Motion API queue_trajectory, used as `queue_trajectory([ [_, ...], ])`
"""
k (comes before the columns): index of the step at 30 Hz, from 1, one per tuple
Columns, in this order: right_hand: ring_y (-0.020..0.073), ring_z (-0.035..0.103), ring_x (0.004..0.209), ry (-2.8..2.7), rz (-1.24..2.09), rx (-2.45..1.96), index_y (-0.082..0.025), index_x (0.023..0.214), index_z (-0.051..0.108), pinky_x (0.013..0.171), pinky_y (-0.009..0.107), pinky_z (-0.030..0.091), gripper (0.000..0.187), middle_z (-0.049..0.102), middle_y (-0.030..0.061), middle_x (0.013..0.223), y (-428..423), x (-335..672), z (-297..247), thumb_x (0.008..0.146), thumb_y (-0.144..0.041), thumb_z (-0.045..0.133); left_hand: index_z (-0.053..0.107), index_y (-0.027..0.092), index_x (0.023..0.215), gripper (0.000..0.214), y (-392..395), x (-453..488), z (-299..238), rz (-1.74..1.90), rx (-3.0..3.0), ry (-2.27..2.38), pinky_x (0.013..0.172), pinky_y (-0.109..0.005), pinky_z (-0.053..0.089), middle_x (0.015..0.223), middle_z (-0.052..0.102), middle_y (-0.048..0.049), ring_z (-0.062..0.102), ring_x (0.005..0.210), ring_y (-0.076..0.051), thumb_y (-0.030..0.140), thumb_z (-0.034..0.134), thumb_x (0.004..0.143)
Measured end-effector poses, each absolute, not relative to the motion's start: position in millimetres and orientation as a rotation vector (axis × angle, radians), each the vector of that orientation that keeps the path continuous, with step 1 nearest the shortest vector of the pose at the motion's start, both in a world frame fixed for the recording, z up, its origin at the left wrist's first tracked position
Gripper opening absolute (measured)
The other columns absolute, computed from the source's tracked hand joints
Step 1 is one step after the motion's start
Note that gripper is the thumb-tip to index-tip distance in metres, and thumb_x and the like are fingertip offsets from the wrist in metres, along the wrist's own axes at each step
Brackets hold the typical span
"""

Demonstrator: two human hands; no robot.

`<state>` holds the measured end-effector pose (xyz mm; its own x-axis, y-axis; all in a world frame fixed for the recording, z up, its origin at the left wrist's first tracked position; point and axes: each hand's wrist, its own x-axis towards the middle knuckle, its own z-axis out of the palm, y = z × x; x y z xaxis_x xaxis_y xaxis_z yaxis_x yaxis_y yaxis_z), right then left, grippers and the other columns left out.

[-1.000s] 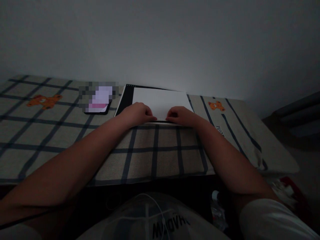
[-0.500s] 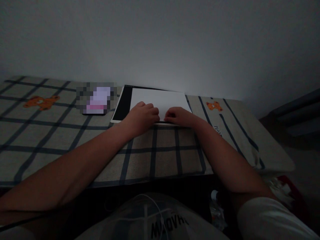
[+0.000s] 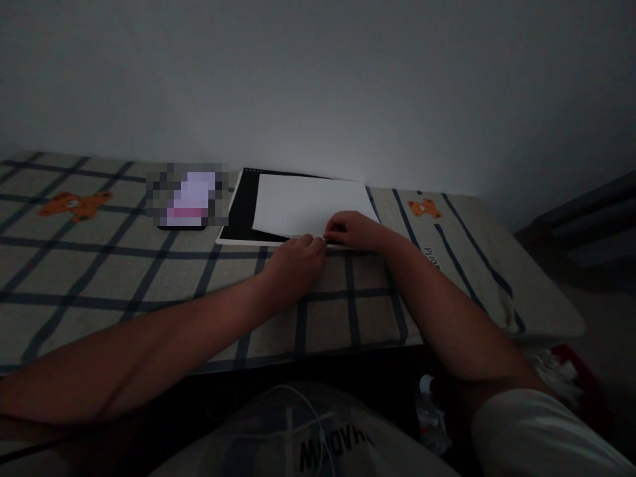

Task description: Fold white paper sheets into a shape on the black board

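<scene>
A white sheet of paper (image 3: 303, 202) lies on a black pad (image 3: 237, 222) with pale edges and a row of small marks at its far left corner. Along the near side of the paper my left hand (image 3: 301, 265) is closed, its fingertips pinching the front edge. My right hand (image 3: 355, 228) is curled just to the right of it, thumb and fingers together at the same edge. The exact spot between the fingertips is partly hidden. Near the left hand, the sheet's front edge rests unevenly, and black shows below it.
The pad sits on a checked tablecloth (image 3: 149, 265) printed with bears, against a pale wall (image 3: 298, 86). A phone (image 3: 191, 195) with a lit, blurred screen is to the left. Below the table's front edge stands a clear bottle (image 3: 430, 407) with a white cap.
My left hand has slid off the paper toward me and slightly right, to its near edge. More of the sheet and its near left corner now show. My right hand has hardly moved.
</scene>
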<state>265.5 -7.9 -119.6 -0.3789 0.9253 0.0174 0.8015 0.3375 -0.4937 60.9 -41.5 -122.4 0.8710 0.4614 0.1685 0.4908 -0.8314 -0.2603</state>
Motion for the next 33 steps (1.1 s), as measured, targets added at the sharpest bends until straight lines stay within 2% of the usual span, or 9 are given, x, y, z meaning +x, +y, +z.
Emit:
queue_trajectory([
  [8,0.0140,0.057,0.071,-2.322,0.574,-1.494,-0.013,0.086,0.068,0.067,0.027,0.039,0.017,0.067,0.0051,0.080,-5,268,-124,0.084,-0.028,0.060,0.056,0.003,0.126,0.037,-38,61,-126,-0.088,-2.745,-0.718,0.073,-0.032,0.045,0.109,0.062,-0.0156,0.059,0.089,-0.022,0.008,0.043,0.092],
  [11,0.0139,0.056,0.070,-2.290,0.626,-1.487,-0.013,0.088,0.068,0.066,0.027,0.040,0.018,0.066,0.0050,0.078,-5,270,-124,0.084,-0.028,0.060,0.060,0.005,0.120,0.033,-35,61,-126,-0.133,-2.722,-0.693,0.073,-0.033,0.044,0.108,0.061,-0.0150,0.057,0.089,-0.023,0.015,0.041,0.095],
  [17,0.0140,0.054,0.070,-2.224,0.711,-1.437,-0.014,0.106,0.064,0.068,0.028,0.042,0.026,0.062,0.0023,0.078,-8,275,-119,0.083,-0.023,0.058,0.066,0.011,0.103,0.031,-30,63,-124,-0.178,-2.744,-0.716,0.071,-0.034,0.041,0.100,0.062,-0.0123,0.056,0.091,-0.024,0.021,0.037,0.099],
  [24,0.0151,0.057,0.074,-2.268,0.668,-1.464,-0.016,0.088,0.067,0.071,0.029,0.044,0.014,0.066,0.0044,0.082,-8,277,-119,0.084,-0.027,0.060,0.064,0.012,0.110,0.030,-33,62,-124,-0.216,-2.753,-0.768,0.066,-0.035,0.041,0.101,0.063,-0.0110,0.058,0.089,-0.024,0.023,0.039,0.098],
  [33,0.0159,0.059,0.076,-2.261,0.687,-1.531,-0.016,0.088,0.068,0.070,0.029,0.045,0.014,0.068,0.0054,0.084,-11,281,-118,0.084,-0.027,0.059,0.063,0.008,0.112,0.033,-47,59,-121,-0.239,-2.738,-0.861,0.076,-0.036,0.044,0.107,0.063,-0.0142,0.057,0.099,-0.027,0.029,0.043,0.097],
])
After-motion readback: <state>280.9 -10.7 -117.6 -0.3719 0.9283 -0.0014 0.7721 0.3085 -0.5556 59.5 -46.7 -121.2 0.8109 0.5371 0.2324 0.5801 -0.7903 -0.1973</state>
